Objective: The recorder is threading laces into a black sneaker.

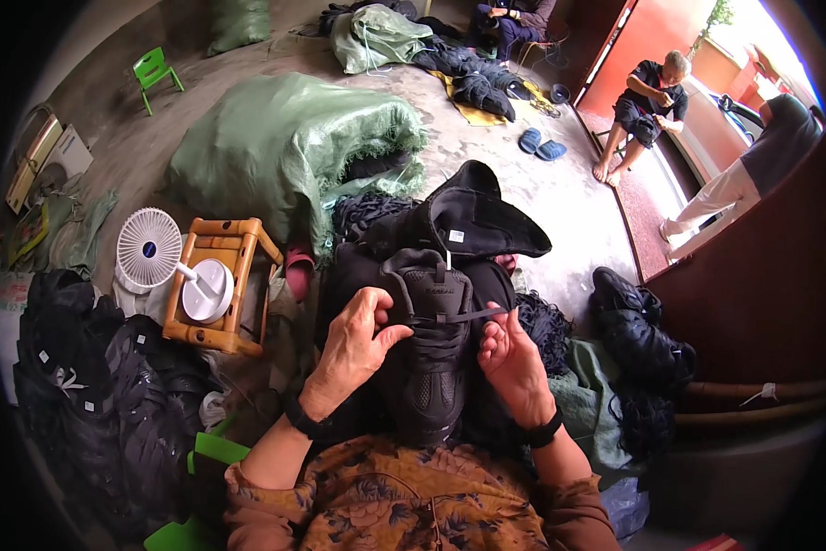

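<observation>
A black shoe upper (439,344) lies on my lap with its toe toward me and its tongue facing up. One dark shoelace (473,315) runs straight across the tongue. My right hand (514,358) pinches the lace to the right of the shoe and draws it taut. At the shoe's left side, the thumb and forefinger of my left hand (358,344) are closed around the lace by the eyelet edge; the exact grip is partly hidden. Just beyond, another black shoe upper (486,220) with a small white label rests spread out over my knees.
A bamboo stool (252,241) with a white fan (213,292) stands at left, above piled black uppers (110,395). A large green woven sack (266,138) lies ahead. Dark laces (543,331) and more uppers (638,331) are at right. Other people sit and stand near the doorway.
</observation>
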Demonstrator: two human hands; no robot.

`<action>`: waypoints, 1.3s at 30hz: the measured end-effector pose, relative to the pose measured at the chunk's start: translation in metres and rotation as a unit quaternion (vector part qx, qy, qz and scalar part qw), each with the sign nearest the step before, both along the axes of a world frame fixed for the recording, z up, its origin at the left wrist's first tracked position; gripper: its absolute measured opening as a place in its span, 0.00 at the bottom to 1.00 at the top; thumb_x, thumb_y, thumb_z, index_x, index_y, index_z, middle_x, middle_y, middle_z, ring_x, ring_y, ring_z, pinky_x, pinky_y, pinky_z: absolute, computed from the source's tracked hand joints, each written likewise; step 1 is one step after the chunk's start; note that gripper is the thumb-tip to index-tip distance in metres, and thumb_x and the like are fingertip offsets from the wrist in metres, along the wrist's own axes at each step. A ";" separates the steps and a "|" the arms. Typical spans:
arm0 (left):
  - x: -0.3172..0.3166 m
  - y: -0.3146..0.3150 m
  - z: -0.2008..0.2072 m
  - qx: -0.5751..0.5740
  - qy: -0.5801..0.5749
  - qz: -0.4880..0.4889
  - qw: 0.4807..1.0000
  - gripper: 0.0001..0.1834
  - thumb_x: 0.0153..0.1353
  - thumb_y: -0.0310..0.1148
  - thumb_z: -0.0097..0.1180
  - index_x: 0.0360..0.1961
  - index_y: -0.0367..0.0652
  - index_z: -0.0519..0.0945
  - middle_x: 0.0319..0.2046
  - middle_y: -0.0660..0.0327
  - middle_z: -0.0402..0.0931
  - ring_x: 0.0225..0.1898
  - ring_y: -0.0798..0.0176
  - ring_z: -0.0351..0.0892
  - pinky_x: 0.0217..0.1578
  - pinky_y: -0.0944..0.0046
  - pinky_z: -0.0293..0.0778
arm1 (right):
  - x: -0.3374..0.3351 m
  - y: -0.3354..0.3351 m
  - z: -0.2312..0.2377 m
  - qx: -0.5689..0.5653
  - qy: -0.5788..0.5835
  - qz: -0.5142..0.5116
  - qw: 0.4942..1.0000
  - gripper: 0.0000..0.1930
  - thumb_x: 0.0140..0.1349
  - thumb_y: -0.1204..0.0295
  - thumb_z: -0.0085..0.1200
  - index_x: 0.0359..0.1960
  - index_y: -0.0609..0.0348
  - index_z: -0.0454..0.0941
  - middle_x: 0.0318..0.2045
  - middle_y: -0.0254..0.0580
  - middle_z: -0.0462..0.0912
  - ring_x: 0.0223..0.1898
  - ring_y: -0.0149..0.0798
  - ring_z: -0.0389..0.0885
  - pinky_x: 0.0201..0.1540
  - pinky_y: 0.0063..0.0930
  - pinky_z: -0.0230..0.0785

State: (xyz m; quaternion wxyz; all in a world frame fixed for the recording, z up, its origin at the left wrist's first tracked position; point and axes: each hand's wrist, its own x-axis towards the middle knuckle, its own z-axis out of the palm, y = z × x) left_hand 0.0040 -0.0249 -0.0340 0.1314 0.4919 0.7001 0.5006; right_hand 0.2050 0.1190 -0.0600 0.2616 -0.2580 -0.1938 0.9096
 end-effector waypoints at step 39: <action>-0.408 -0.315 -0.028 0.460 -0.505 0.146 0.716 0.14 0.69 0.23 0.45 0.53 0.28 0.71 0.46 0.50 0.76 0.39 0.61 0.77 0.39 0.68 0.77 | 0.384 0.325 -0.085 0.001 -0.090 -0.489 0.867 0.12 0.71 0.74 0.42 0.42 0.70 0.77 0.35 0.47 0.83 0.28 0.35 0.79 0.30 0.20 0.76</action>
